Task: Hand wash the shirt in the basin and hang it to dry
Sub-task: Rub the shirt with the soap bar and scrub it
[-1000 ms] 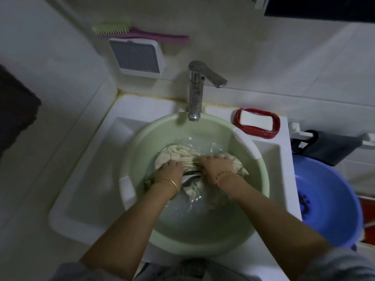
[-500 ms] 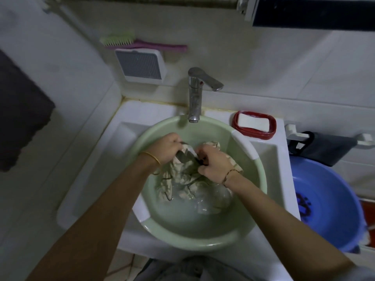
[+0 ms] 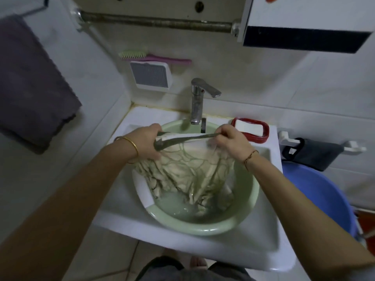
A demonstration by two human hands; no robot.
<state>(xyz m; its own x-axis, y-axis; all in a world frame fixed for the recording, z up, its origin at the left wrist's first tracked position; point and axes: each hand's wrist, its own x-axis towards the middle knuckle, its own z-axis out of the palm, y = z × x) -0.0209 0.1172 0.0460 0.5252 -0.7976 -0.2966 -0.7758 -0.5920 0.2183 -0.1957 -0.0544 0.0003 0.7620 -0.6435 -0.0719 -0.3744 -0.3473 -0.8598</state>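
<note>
Two hands, both closed tight on one wet shirt. Left hand gripping the dark green edge at the left of the green basin, fingers curled right round the cloth. Right hand pinching the same edge at the right, fingers shut on it. Edge pulled straight between the two, just in front of the tap. Rest of the shirt hanging down bunched, bottom dipped in the cloudy water inside the basin. Hard to tell sleeves from body in all the folds. Fingertips mostly hidden under cloth.

One basin, sitting in one white sink. One gold bangle on the left wrist, one thin cord on the right. One red soap dish with one white bar, just right of the tap. One blue tub right of the sink, partly cut off. One green and pink brush on a white box above the tap. One purple towel far left, cut off at the side. One metal rail high above the tap. Dark cloth on a white holder right of the soap dish.
</note>
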